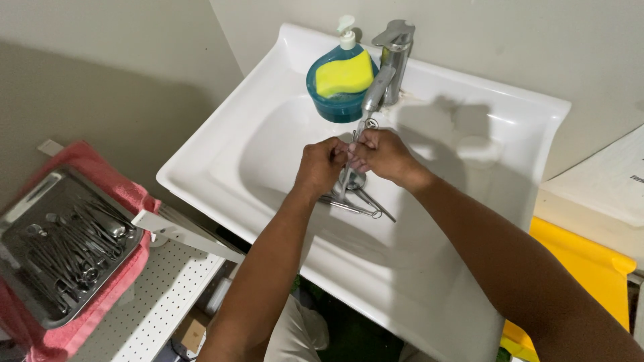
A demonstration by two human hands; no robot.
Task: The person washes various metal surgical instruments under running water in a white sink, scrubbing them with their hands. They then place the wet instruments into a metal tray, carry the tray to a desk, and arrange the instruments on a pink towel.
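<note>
Over the white sink (221,144), my left hand (320,165) and my right hand (380,155) meet under the chrome tap (389,64). Together they grip a thin metal scissor-like instrument (366,125) whose ring handle sticks up just below the spout. Water runs down past it toward the drain. Several more metal instruments (362,204) lie in the basin beneath my hands.
A teal soap dispenser bowl with a yellow sponge (343,77) stands left of the tap. At lower left a metal tray of several instruments (60,245) rests on a red towel (107,184) over a white perforated shelf (168,295). A yellow bin (590,268) stands at the right.
</note>
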